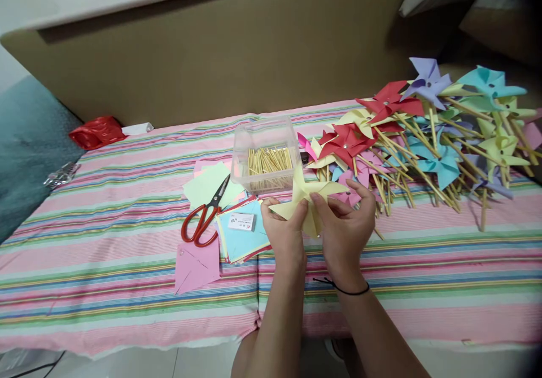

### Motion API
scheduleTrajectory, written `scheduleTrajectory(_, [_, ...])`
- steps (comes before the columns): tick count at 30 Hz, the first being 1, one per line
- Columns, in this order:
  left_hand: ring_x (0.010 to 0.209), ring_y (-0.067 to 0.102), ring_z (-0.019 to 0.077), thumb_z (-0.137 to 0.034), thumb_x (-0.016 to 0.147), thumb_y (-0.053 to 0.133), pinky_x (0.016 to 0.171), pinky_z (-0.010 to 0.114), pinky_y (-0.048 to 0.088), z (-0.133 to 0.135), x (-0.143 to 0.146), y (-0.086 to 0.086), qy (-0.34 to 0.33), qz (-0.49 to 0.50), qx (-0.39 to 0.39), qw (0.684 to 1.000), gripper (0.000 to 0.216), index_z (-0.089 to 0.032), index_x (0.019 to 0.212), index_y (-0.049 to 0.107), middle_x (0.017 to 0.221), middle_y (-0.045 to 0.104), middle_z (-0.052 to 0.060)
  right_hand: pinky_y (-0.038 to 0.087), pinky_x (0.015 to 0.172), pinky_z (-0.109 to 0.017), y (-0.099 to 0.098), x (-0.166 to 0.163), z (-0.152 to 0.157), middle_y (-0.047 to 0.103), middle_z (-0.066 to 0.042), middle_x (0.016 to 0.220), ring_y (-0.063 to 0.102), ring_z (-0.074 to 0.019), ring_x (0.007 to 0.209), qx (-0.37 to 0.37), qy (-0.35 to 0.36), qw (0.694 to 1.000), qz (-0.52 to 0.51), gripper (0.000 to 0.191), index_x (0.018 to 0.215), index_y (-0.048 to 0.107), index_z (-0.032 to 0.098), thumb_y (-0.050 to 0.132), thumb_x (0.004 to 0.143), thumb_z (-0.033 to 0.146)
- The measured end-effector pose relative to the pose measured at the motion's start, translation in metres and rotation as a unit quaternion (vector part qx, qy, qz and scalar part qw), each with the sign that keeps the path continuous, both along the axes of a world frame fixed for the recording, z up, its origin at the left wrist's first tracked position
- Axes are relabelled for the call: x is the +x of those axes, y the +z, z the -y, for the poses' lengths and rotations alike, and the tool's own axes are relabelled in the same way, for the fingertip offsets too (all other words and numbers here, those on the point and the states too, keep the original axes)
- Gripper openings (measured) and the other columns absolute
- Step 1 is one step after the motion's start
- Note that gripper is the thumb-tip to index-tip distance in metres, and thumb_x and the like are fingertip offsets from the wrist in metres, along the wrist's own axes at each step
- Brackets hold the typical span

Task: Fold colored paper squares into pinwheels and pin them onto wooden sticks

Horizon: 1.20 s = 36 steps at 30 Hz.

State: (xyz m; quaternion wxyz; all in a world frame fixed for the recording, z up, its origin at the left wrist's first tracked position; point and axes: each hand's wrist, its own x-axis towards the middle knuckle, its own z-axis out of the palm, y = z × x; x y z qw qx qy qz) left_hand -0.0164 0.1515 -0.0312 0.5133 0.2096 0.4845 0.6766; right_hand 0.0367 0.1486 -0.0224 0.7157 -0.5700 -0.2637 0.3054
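Between my two hands is a pale yellow paper pinwheel (312, 215), its blades folded in to the middle. My left hand (285, 228) is closed on its left side, with the thumb pressed near the centre. On the other side my right hand (348, 225) grips it too, thumb close to the same spot. My fingertips behind the paper are hidden. Just beyond stands a clear plastic box (243, 166) of short wooden sticks (271, 161). Left of my hands lie red-handled scissors (205, 220), blue paper squares (243, 242) and a small white box (241, 222).
A heap of finished pinwheels on sticks, among them a red pinwheel (347, 145), covers the right side. A pink cut square (197, 268) lies near the scissors. At the far left are a red plastic bag (98, 132) and a striped cloth (127, 209) beneath everything.
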Motion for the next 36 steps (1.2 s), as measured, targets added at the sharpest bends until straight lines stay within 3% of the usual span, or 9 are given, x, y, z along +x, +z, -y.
scheduleTrajectory(14, [0.054,0.059,0.0091,-0.019,0.062,0.08,0.058,0.022,0.048,0.0008,0.0005,0.0011,0.0,-0.004,0.005,1.0,0.053,-0.024,0.089,0.034,0.067,0.059,-0.009,0.053,0.06,-0.029,-0.0018,-0.0002,-0.0014,0.068,0.004,0.061,0.063,-0.0148,0.054,0.0,-0.019,0.998,-0.06,0.059,0.109,0.054,0.024,0.085,0.059,0.029])
scheduleTrajectory(27, [0.055,0.061,0.01,-0.02,0.061,0.081,0.057,0.019,0.046,0.0002,0.0004,0.0021,-0.024,0.006,0.005,1.0,0.054,-0.023,0.091,0.036,0.064,0.062,-0.006,0.053,0.057,-0.027,-0.0024,0.001,-0.0027,0.066,0.007,0.06,0.062,-0.0131,0.052,0.015,-0.045,0.999,0.007,0.063,0.111,0.049,0.023,0.083,0.057,0.023])
scheduleTrajectory(36, [0.052,0.059,0.0093,-0.022,0.06,0.082,0.052,0.018,0.046,-0.0017,-0.0023,-0.0002,-0.046,0.003,0.008,0.999,0.055,-0.023,0.092,0.037,0.065,0.062,-0.006,0.052,0.055,-0.026,-0.0004,0.0026,-0.0023,0.065,0.008,0.058,0.061,-0.0134,0.051,0.017,-0.02,1.0,-0.016,0.063,0.112,0.045,0.025,0.081,0.06,0.024])
